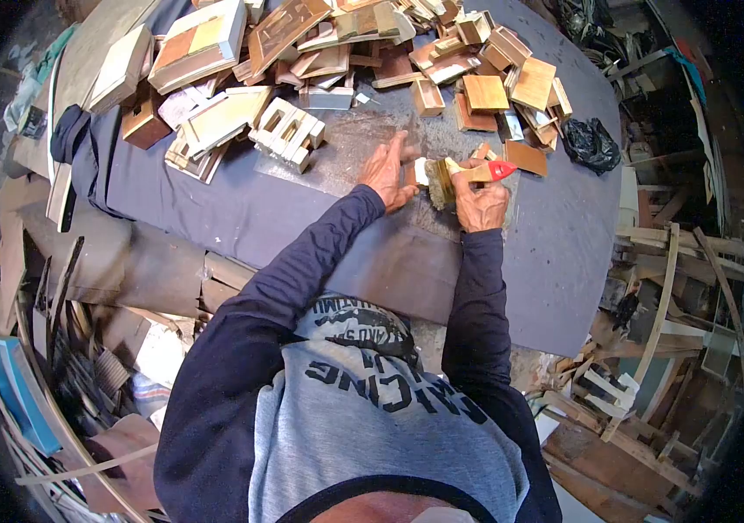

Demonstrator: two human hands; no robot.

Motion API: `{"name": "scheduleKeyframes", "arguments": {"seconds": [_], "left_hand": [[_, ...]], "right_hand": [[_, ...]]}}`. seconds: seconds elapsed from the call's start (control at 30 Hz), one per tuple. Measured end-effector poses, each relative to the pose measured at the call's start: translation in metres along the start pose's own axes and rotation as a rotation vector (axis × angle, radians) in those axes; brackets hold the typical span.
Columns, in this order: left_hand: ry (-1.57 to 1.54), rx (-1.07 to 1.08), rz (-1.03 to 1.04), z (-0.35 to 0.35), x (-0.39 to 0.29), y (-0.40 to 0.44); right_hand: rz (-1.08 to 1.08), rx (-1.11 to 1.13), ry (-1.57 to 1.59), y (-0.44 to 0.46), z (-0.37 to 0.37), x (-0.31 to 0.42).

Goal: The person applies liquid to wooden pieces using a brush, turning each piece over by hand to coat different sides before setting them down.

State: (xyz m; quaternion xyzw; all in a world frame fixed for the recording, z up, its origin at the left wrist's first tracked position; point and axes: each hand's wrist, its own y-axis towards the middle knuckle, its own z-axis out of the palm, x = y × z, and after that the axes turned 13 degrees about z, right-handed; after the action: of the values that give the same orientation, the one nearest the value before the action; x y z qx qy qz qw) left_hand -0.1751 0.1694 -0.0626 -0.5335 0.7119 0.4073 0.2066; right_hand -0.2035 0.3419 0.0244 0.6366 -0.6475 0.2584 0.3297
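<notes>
My right hand (482, 202) grips a paintbrush (468, 173) with a pale wooden handle and a red end. Its bristles point left, against or very close to a small wooden block (420, 172) with a white face. On the block's left side is my left hand (387, 173), with fingers and thumb around it, steadying it over the dark board (337, 166). Part of the block is hidden by the fingers and the brush. Just left of that hand lies a pale slotted wooden piece (287, 132).
A heap of wooden boxes and blocks (485, 92) covers the table's far side. A black plastic bag (591, 145) lies at the right, on the grey cloth (555, 261). Scrap wood (651, 305) is piled right of the table, and more scraps with a blue panel (23, 392) stand left.
</notes>
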Motion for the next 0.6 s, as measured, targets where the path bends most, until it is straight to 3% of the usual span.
{"name": "scheduleKeyframes", "arguments": {"seconds": [0.3,0.6], "left_hand": [[-0.094,-0.048,-0.103,0.017,0.008,0.002],[-0.116,-0.096,-0.125,0.017,0.006,0.006]], "right_hand": [[0.128,0.035,0.116,0.017,-0.005,-0.003],[0.069,-0.013,-0.069,0.049,0.027,0.0]]}}
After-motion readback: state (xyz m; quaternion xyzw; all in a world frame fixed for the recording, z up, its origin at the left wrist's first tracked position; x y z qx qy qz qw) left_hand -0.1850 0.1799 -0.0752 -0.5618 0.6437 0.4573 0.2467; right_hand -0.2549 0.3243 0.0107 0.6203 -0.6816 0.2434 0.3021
